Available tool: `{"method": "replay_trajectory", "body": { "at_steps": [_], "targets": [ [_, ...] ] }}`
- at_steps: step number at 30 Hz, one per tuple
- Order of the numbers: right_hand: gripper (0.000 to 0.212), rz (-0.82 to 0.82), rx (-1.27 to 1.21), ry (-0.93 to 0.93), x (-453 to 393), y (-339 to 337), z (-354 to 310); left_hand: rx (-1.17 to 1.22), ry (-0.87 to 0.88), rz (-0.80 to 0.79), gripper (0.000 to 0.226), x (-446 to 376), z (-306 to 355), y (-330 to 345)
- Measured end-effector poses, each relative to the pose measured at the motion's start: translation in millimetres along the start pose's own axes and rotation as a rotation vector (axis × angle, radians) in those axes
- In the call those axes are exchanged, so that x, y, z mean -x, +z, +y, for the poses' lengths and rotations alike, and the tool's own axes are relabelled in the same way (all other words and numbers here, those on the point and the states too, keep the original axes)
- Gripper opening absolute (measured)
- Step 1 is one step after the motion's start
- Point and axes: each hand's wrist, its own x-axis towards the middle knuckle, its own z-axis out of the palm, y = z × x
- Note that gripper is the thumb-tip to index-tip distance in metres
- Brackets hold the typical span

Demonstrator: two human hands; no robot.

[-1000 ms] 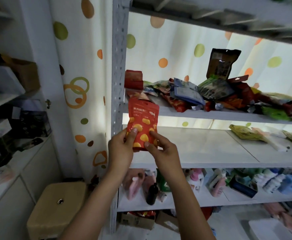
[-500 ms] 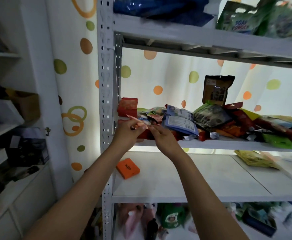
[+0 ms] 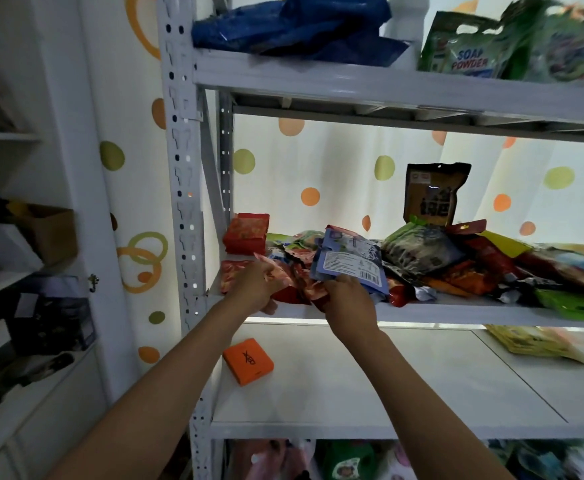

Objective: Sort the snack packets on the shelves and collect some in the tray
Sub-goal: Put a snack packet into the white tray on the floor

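Observation:
A heap of snack packets [image 3: 439, 265] lies on the middle shelf [image 3: 456, 317] of a white metal rack. My left hand [image 3: 254, 289] is at the heap's left end and grips a red-orange packet [image 3: 276, 270] lying on other red packets. My right hand [image 3: 349, 306] is beside it, its fingers curled at the lower edge of a blue packet [image 3: 349, 263] that tilts up off the pile. A dark brown pouch [image 3: 436, 195] stands upright behind the heap. No tray is in view.
A red box [image 3: 247, 233] sits at the shelf's far left. On the lower shelf [image 3: 352, 393] lie an orange box [image 3: 247, 361] and a yellow packet [image 3: 533, 342]. Blue bags [image 3: 294, 26] and soap powder [image 3: 474, 46] fill the top shelf. Left, a cupboard holds a cardboard box [image 3: 49, 230].
Both hands carried the red-orange packet up from in front of the lower shelf onto the middle shelf's pile. My right hand then shifted to the blue packet. The view tilted upward.

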Motion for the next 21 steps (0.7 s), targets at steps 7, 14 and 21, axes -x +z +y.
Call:
{"method": "replay_trajectory", "body": {
  "at_steps": [7,14,21],
  "targets": [
    [0.025,0.037,0.08,-0.074,-9,1,1,-0.181,-0.052,0.178,0.045,-11,-12,1],
    [0.029,0.097,0.016,-0.139,-14,-13,-12,-0.371,0.081,0.263,0.032,-1,-9,6],
    [0.024,0.208,-0.14,-0.074,-9,-33,-28,-0.185,0.085,0.173,0.023,19,-1,11]
  ]
}}
